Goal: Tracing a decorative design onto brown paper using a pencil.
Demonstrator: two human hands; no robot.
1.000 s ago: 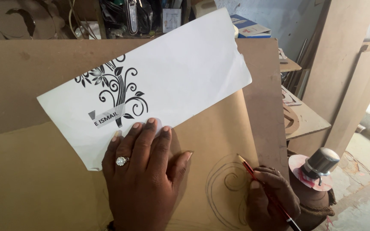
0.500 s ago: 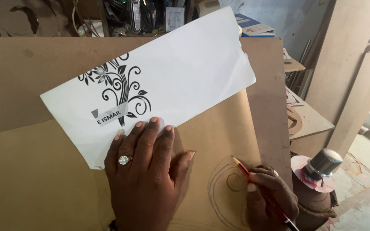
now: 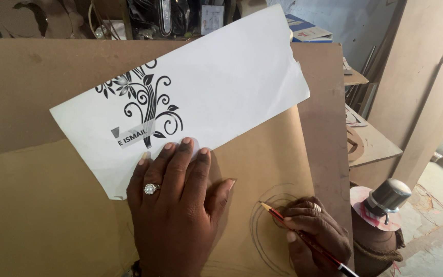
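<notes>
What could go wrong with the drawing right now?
The white paper sheet is pinned only at its lower edge by the left hand, so its free far end might slide or lift. The right hand holds the red pencil right beside pencilled curves on the brown board; the hand resting there could smudge them. Those curves sit near the board's right edge, so a slip might run off it.
</notes>
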